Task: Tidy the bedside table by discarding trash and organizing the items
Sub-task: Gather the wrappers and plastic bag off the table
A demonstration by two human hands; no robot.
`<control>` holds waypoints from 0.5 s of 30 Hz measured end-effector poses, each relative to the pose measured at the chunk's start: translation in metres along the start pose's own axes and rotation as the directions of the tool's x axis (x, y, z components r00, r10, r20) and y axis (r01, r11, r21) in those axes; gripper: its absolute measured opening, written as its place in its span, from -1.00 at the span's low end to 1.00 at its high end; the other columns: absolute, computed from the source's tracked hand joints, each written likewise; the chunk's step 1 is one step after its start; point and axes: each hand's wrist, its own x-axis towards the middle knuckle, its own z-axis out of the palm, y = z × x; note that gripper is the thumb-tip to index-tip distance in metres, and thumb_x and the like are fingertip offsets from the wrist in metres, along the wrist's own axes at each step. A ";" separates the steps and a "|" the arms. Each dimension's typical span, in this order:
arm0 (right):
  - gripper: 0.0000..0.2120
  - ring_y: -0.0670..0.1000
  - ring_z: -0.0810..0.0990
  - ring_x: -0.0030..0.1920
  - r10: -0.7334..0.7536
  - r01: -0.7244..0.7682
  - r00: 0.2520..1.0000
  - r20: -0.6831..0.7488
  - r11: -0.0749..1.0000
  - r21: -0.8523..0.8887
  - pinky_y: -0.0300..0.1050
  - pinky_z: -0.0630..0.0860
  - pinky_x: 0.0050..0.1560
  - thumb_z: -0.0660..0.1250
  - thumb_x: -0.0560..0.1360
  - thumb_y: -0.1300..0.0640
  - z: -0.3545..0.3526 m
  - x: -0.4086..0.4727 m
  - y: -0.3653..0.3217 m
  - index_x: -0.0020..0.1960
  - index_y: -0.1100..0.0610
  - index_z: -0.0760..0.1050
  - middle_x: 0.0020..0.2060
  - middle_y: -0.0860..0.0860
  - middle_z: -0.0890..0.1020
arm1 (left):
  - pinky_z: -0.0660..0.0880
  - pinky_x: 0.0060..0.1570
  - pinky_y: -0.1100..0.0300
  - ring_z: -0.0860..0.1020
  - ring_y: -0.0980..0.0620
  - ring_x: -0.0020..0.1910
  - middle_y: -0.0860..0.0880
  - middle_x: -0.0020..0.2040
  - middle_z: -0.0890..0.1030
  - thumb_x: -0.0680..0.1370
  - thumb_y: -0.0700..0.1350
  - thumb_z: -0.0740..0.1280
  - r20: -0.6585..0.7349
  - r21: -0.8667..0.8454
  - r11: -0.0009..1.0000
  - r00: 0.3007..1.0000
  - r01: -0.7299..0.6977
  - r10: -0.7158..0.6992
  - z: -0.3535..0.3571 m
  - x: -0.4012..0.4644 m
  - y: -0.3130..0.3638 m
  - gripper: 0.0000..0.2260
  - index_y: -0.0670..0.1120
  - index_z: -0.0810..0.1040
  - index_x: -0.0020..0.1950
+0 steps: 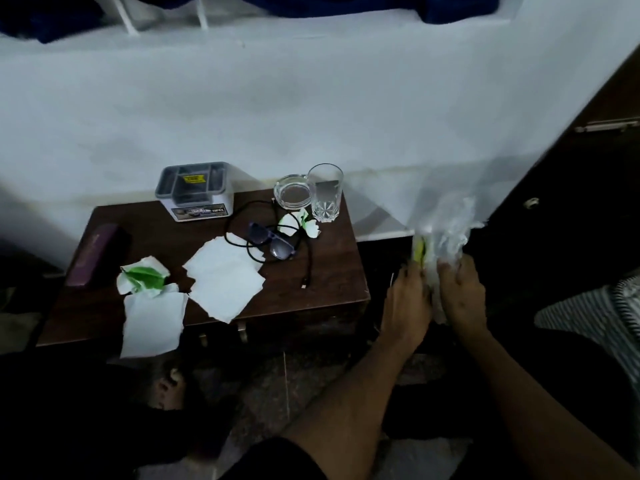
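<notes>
Both hands off the right edge of the bedside table (329,271), low, over dark floor. Left hand (407,303) and right hand (460,296) are each clenched on a clear plastic bag (446,230); the bag stands up between them, blurred, mouth not readable. Something yellow-green (419,251) shows against the bag just above the left fingers; cannot tell whether it is inside or what it is.

Trash on the table lies well left of the bag. Judged: the left hand is nearer to all of it, so it would reach while the right keeps the bag.

Count of paper trash:
- crumpled green-and-white wrapper (143,275), near left
- flat white tissue (152,322), overhanging the near edge, touching the wrapper
- flat white tissue (225,278), centre, looks like more than one sheet stacked
- small crumpled white-green scrap (301,225), far right, just beside the tumbler; nearest piece to the bag

Keepers, one of each:
- grey organizer box (194,190), far edge
- glass ashtray (292,195), touching or just beside the drinking glass (325,192)
- sunglasses (273,242), lying across a black cable (308,261)
- purple case (95,254), left edge, long axis near to far

Cable loop overlaps the centre tissue's far corner; lifting that tissue may drag it.
</notes>
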 end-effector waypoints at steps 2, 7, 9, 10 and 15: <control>-0.55 0.30 0.55 0.35 0.059 -0.047 0.984 0.170 0.996 -0.071 -0.03 0.40 0.14 0.17 0.73 -0.05 0.013 0.008 0.013 0.54 0.12 0.33 0.38 0.25 0.54 | 0.56 0.17 -0.13 0.57 -0.32 0.29 -0.25 0.37 0.53 0.60 -0.09 0.30 0.167 -0.051 0.991 0.980 0.120 -0.110 0.007 0.003 -0.024 -0.50 -0.14 0.34 0.53; -0.39 0.32 0.37 0.53 0.150 -0.011 0.872 0.466 0.957 -0.288 0.03 0.33 0.43 0.18 0.73 0.00 0.041 0.014 0.059 0.69 0.15 0.06 0.57 0.28 0.33 | 0.51 0.35 -0.05 0.53 -0.31 0.40 -0.34 0.49 0.47 0.73 -0.13 0.27 0.521 0.001 0.944 0.806 0.329 -0.282 0.001 -0.001 -0.067 -0.32 -0.15 -0.05 0.73; -0.35 0.29 0.40 0.52 0.106 0.106 0.837 0.536 0.931 -0.350 -0.02 0.32 0.42 0.26 0.70 0.04 0.052 0.011 0.074 0.68 0.19 0.08 0.57 0.27 0.35 | 0.53 0.28 0.01 0.54 -0.33 0.38 -0.34 0.46 0.49 0.70 -0.22 0.27 0.535 0.056 0.934 0.779 0.353 -0.326 0.002 -0.003 -0.077 -0.31 -0.18 -0.06 0.72; -0.34 0.26 0.39 0.53 0.090 0.167 0.816 0.572 0.909 -0.381 -0.04 0.30 0.43 0.29 0.69 0.05 0.056 0.010 0.078 0.67 0.21 0.10 0.57 0.27 0.35 | 0.52 0.28 0.05 0.53 -0.33 0.39 -0.32 0.47 0.47 0.67 -0.26 0.30 0.518 0.079 0.924 0.777 0.374 -0.358 0.006 -0.003 -0.083 -0.23 -0.17 -0.14 0.73; -0.24 0.25 0.45 0.47 0.104 0.372 0.758 0.643 0.741 -0.558 0.12 0.40 0.41 0.26 0.66 -0.13 0.075 0.011 0.109 0.70 0.09 -0.02 0.58 0.25 0.31 | 0.46 0.41 -0.03 0.47 -0.31 0.47 -0.36 0.54 0.40 0.66 -0.18 0.35 0.488 0.168 0.875 0.733 0.454 -0.474 0.023 -0.004 -0.081 -0.12 -0.29 -0.28 0.68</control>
